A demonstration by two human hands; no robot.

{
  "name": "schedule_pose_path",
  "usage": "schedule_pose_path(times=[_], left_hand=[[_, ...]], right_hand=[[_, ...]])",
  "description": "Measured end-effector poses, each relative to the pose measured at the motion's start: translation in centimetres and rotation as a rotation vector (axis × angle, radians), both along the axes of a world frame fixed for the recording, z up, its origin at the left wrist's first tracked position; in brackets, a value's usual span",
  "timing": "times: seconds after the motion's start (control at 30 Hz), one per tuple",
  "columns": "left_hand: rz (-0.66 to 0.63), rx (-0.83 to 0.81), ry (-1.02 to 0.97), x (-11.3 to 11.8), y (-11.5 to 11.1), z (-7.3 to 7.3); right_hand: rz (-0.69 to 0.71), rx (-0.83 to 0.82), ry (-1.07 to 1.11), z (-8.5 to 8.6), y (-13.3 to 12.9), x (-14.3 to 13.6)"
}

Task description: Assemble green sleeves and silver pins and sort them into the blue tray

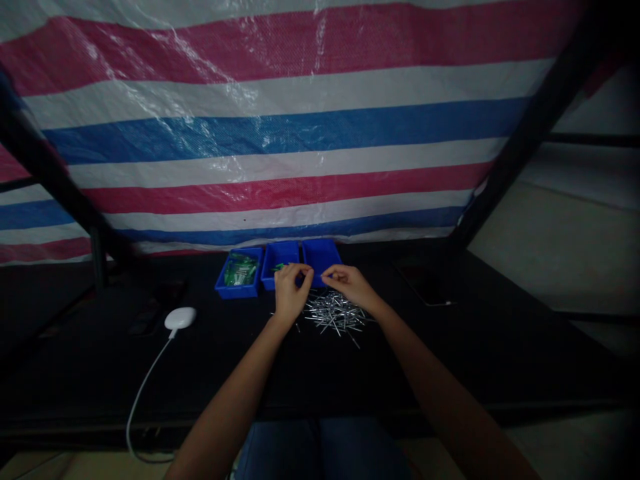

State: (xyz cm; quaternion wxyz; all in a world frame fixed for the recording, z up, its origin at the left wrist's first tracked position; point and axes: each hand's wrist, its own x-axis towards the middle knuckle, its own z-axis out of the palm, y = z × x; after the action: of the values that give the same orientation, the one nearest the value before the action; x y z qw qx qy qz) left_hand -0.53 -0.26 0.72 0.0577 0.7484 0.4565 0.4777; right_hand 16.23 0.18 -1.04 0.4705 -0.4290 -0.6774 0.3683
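Ahead of my hands (320, 283) three blue bins (279, 267) stand in a row against the striped tarp (280, 133), blocking any reach farther back. A heap of metal pins (334, 313) covers the tabletop (450, 360) just under them. To the left, a white puck (181, 317) and its cable (145, 387) cross the surface. The tabletop to the right lies open, up to a dark flat slab (425, 283).
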Motion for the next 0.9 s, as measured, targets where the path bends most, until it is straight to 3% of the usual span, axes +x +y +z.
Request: schedule_pose_path(times=[0.13, 0.33, 0.5, 0.9], left_hand=[[-0.059, -0.027, 0.017, 0.0, -0.1, 0.0], [-0.168, -0.067, 0.129, 0.3, -0.5, 0.1], [-0.204, -0.071, 0.155, 0.5, -0.5, -0.1], [-0.145, -0.067, 0.127, 0.4, -0.3, -0.3]], right_hand=[[-0.043, -0.108, 0.268, 0.8, -0.1, -0.1], [-0.04, -0.191, 0.435, 1.0, -0.3, -0.2], [-0.006, -0.208, 0.47, 0.6, -0.3, -0.5], [-0.043, -0.152, 0.439, 1.3, -0.5, -0.1]])
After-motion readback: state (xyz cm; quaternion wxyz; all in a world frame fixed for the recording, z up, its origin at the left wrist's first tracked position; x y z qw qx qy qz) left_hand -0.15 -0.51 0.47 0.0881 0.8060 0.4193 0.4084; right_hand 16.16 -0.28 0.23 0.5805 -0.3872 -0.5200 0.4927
